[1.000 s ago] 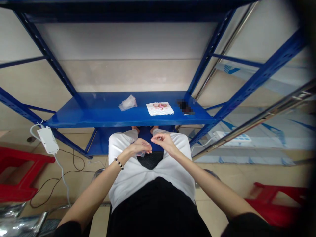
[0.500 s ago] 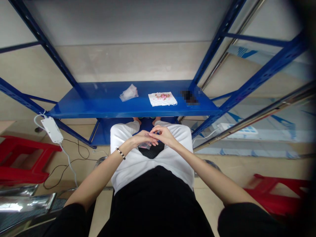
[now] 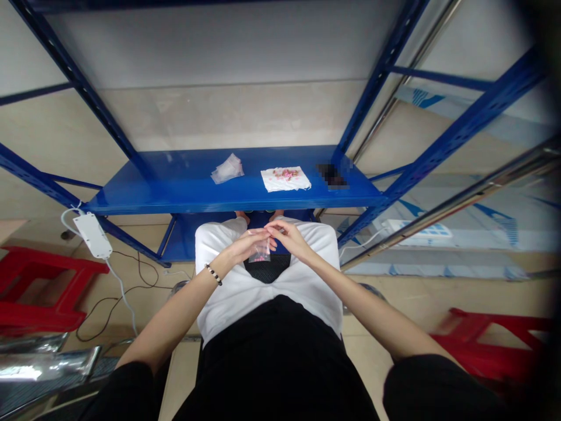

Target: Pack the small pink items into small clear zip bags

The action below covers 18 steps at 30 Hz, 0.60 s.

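Note:
Above my lap, a small clear plastic bag hangs with a few pink bits at its bottom. My left hand is closed on the bag near its top edge. From the other side my right hand meets it, thumb and fingers pinched at the bag's upper edge. Fingers cover the bag's opening, so I cannot see whether it is open. On the blue shelf in front lies a white cloth or paper with small pink pieces on it. Left of that is a pile of clear bags.
A dark, blurred-out object lies at the shelf's right. A white power strip hangs by the left post. Red stools stand on both sides. The shelf's front edge runs just beyond my knees.
The bag now hangs lower and more upright below my fingers, its pink contents showing more plainly. My right hand's fingers have flattened and closed in against my left. The view has shifted slightly.

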### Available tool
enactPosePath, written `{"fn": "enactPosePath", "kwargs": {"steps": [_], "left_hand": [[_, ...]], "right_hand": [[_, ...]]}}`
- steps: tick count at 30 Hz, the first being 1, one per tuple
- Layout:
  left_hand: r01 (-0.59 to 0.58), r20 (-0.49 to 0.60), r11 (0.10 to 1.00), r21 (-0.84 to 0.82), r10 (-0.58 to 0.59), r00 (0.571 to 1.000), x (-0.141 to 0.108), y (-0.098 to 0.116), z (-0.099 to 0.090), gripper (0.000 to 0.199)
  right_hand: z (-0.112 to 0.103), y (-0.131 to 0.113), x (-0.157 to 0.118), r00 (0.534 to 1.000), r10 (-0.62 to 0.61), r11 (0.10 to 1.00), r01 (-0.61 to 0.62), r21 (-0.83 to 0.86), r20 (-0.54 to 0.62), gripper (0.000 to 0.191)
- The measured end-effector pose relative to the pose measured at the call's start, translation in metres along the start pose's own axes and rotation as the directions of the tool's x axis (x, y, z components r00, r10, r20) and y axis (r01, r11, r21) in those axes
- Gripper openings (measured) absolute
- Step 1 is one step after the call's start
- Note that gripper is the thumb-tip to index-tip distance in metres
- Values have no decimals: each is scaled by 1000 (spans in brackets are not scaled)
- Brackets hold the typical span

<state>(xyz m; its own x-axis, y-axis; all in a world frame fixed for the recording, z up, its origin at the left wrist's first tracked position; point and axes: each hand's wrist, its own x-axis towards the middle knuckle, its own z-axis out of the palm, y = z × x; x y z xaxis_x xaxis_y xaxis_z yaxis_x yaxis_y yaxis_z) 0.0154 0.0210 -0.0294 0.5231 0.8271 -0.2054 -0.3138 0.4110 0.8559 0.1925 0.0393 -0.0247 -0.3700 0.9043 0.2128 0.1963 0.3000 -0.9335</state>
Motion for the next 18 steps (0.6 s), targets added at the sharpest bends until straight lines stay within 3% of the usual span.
{"fn": "enactPosePath", "kwargs": {"steps": [6,11,13,16,18], "left_hand": [[-199,-114,955,-219,178,977,-9,20,2,26],[-435,-313,872,-226,357,880,-27,50,-12,18],[-439,-341,886,-151,370,864,-26,51,-12,18],[-370,-271,927,-58,342,900,-12,37,-5,26],[-306,-213,952,-7,298,930,0,23,-1,31]], "right_hand": [[-7,9,7,994,25,998,-20,54,-111,31],[-16,17,10,975,83,990,-57,130,-205,30],[-19,21,12,971,105,989,-80,123,-213,30],[-22,28,16,962,111,990,-86,108,-248,27],[-27,32,22,952,35,998,-16,63,-304,23]]}}
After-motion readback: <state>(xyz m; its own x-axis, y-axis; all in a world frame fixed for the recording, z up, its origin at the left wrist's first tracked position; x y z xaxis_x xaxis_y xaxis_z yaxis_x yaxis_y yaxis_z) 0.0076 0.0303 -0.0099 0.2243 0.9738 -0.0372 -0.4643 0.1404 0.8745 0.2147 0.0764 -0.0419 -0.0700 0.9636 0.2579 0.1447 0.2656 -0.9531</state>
